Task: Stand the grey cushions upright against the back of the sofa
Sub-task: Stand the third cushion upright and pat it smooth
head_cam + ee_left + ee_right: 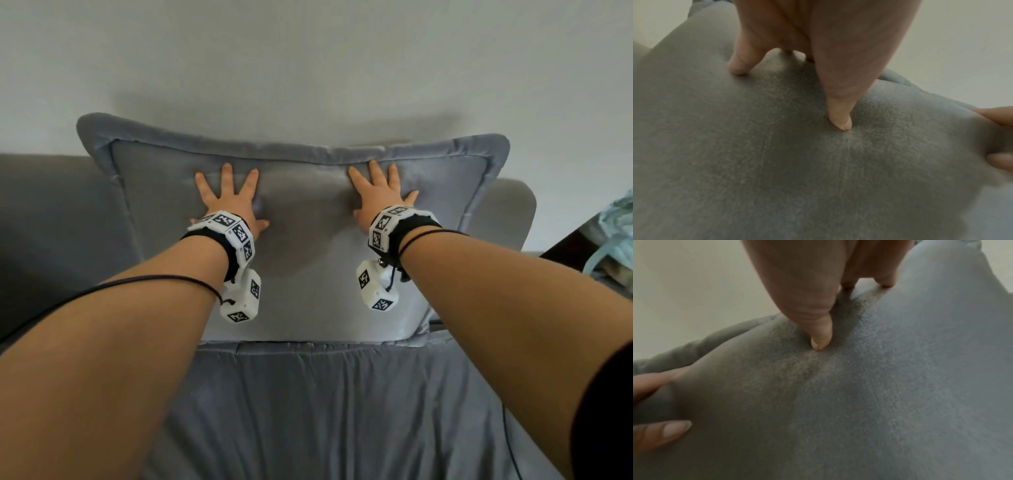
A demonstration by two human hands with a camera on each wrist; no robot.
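A large grey velvet cushion point(308, 212) with a flanged edge stands upright against the sofa back point(61, 205), its top rising above it in front of the wall. My left hand point(227, 200) lies flat on its left half with fingers spread, and my right hand point(380, 192) presses its right half the same way. The left wrist view shows a fingertip point(840, 120) denting the cushion's fabric point(777, 162); the right wrist view shows a fingertip point(821, 340) sunk into the cushion's cloth point(879, 386). Only this one cushion is in view.
A grey cover point(325, 411) lies in wrinkles over the sofa seat below the cushion. At the right edge a dark surface holds pale blue-green cloth or bags point(613, 240). A plain pale wall point(308, 61) stands behind the sofa.
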